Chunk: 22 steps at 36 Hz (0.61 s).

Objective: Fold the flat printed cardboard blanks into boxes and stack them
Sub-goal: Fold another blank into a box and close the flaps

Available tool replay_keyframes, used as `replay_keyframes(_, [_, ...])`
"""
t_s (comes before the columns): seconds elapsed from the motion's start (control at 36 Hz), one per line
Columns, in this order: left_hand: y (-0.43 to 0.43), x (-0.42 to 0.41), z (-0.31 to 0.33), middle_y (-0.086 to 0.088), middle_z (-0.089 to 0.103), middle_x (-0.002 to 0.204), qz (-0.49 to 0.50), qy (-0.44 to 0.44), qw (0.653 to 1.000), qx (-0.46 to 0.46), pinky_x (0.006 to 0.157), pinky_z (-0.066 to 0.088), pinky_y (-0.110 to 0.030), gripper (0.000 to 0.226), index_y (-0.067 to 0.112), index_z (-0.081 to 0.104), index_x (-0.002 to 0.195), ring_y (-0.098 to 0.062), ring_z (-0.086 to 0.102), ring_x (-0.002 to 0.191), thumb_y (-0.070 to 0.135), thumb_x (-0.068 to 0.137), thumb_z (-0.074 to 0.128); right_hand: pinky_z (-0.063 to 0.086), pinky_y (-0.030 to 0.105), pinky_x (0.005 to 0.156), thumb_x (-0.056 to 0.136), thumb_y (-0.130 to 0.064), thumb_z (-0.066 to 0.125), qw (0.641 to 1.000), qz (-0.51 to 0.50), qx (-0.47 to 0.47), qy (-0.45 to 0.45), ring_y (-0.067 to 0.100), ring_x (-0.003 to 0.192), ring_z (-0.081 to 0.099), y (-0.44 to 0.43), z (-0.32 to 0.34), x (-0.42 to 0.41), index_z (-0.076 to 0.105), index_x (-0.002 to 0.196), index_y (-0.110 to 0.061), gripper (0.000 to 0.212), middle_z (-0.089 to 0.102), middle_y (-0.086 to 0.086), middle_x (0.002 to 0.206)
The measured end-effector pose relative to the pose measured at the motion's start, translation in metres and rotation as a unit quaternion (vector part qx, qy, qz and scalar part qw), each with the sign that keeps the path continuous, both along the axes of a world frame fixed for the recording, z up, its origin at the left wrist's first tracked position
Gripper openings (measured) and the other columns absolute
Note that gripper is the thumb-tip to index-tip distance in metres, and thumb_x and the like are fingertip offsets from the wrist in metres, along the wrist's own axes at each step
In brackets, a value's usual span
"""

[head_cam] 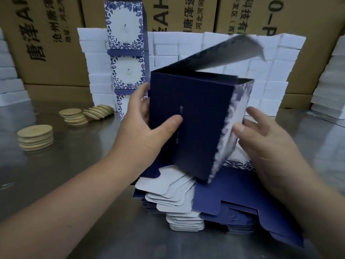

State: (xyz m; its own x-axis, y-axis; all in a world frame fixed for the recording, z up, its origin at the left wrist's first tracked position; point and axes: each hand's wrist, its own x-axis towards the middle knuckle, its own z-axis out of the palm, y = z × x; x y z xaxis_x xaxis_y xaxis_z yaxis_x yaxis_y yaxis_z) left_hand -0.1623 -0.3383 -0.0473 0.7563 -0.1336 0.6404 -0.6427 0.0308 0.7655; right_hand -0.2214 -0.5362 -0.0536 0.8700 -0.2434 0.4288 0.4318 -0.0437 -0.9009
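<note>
A half-formed box (194, 120), dark blue with a blue-and-white floral side, stands tilted above the pile of flat blanks (214, 200). My left hand (149, 126) grips its left edge, thumb across the dark blue panel. My right hand (265, 135) is at the floral side, fingers relaxed and touching its edge. A top flap (242, 51) sticks up, blurred. A column of finished floral boxes (127, 58) is stacked upright behind, to the left.
Piles of round tan discs (35, 137) (74, 116) lie on the steel table (74, 165) at left. A wall of white boxes (214, 53) and large brown cartons (46, 43) close off the back.
</note>
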Motion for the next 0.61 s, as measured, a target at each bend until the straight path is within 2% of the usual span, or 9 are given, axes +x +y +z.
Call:
replay_keyframes(0.06, [0.001, 0.003, 0.000, 0.021, 0.051, 0.117, 0.088, -0.006, 0.996, -0.006, 0.088, 0.042, -0.010, 0.059, 0.037, 0.032, 0.121, 0.008, 0.054, 0.106, 0.018, 0.081, 0.071, 0.047, 0.024, 0.092, 0.060, -0.025, 0.078, 0.999, -0.005, -0.041, -0.018, 0.006, 0.109, 0.062, 0.002, -0.001, -0.001, 0.054, 0.127, -0.020, 0.072, 0.069, -0.009, 0.113])
replay_keyframes(0.14, [0.007, 0.009, 0.004, 0.023, 0.056, 0.093, 0.217, -0.037, 0.975, 0.023, 0.065, 0.039, 0.001, 0.032, 0.041, 0.045, 0.095, 0.015, 0.054, 0.078, 0.020, 0.083, 0.067, 0.049, 0.012, 0.081, 0.081, -0.006, 0.066, 0.994, -0.038, -0.093, -0.052, 0.001, 0.099, 0.065, 0.004, -0.001, -0.004, 0.066, 0.108, -0.025, 0.033, 0.072, -0.015, 0.102])
replay_keyframes(0.22, [0.009, 0.012, 0.004, 0.027, 0.060, 0.065, 0.232, -0.019, 0.972, 0.022, 0.050, 0.035, -0.001, 0.023, 0.034, 0.057, 0.071, 0.013, 0.052, 0.059, 0.026, 0.092, 0.054, 0.045, 0.004, 0.074, 0.086, 0.004, 0.059, 0.991, -0.028, -0.121, -0.052, -0.004, 0.090, 0.065, 0.008, -0.002, -0.005, 0.066, 0.105, -0.025, 0.036, 0.071, -0.018, 0.099])
replay_keyframes(0.28, [0.007, 0.009, 0.003, 0.019, 0.061, 0.062, 0.191, 0.008, 0.981, -0.035, 0.056, 0.041, -0.010, 0.032, 0.027, 0.060, 0.069, 0.005, 0.052, 0.058, 0.035, 0.096, 0.044, 0.043, 0.002, 0.075, 0.087, 0.003, 0.057, 0.988, -0.008, -0.147, -0.040, -0.008, 0.095, 0.063, 0.010, -0.002, -0.006, 0.062, 0.114, -0.027, 0.041, 0.069, -0.021, 0.104])
replay_keyframes(0.33, [0.007, 0.008, 0.003, 0.013, 0.066, 0.078, 0.148, 0.023, 0.988, -0.049, 0.075, 0.047, -0.025, 0.031, 0.033, 0.061, 0.076, -0.004, 0.060, 0.079, 0.047, 0.090, 0.037, 0.040, -0.001, 0.077, 0.088, 0.000, 0.056, 0.980, 0.007, -0.197, -0.025, -0.015, 0.099, 0.058, 0.009, -0.002, -0.007, 0.056, 0.120, -0.036, 0.048, 0.064, -0.028, 0.110])
replay_keyframes(0.42, [0.009, 0.006, 0.004, 0.021, 0.064, 0.104, 0.124, 0.012, 0.991, 0.046, 0.086, 0.046, -0.026, 0.036, 0.039, 0.055, 0.106, 0.006, 0.056, 0.098, 0.059, 0.078, 0.042, 0.032, 0.001, 0.095, 0.089, -0.011, 0.056, 0.951, 0.027, -0.309, -0.006, -0.024, 0.114, 0.041, 0.010, -0.005, -0.008, 0.046, 0.113, -0.054, 0.050, 0.051, -0.037, 0.124])
replay_keyframes(0.5, [0.007, 0.006, 0.002, 0.008, 0.029, 0.151, 0.179, 0.034, 0.976, 0.119, 0.114, 0.022, -0.034, 0.100, 0.029, 0.018, 0.147, -0.007, 0.029, 0.137, 0.071, 0.064, 0.055, 0.015, -0.001, 0.104, 0.088, -0.023, 0.055, 0.910, 0.051, -0.410, 0.011, -0.030, 0.123, 0.019, 0.011, -0.011, -0.006, 0.032, 0.114, -0.065, 0.055, 0.029, -0.047, 0.133])
replay_keyframes(0.56, [0.004, 0.000, 0.003, 0.009, 0.003, 0.157, 0.215, 0.041, 0.966, 0.139, 0.112, 0.006, -0.028, 0.120, 0.028, -0.007, 0.149, -0.009, 0.007, 0.143, 0.071, 0.057, 0.058, 0.009, -0.003, 0.101, 0.088, -0.029, 0.054, 0.892, 0.066, -0.448, 0.015, -0.031, 0.124, 0.012, 0.010, -0.012, -0.005, 0.025, 0.112, -0.073, 0.057, 0.017, -0.056, 0.130])
replay_keyframes(0.61, [0.002, -0.003, 0.004, 0.012, -0.004, 0.157, 0.222, 0.028, 0.962, 0.160, 0.117, 0.006, -0.034, 0.127, 0.027, -0.013, 0.148, -0.008, 0.002, 0.143, 0.069, 0.053, 0.061, 0.005, -0.002, 0.103, 0.089, -0.032, 0.052, 0.876, 0.076, -0.476, 0.017, -0.033, 0.123, 0.007, 0.009, -0.013, -0.006, 0.018, 0.108, -0.079, 0.061, 0.003, -0.061, 0.126])
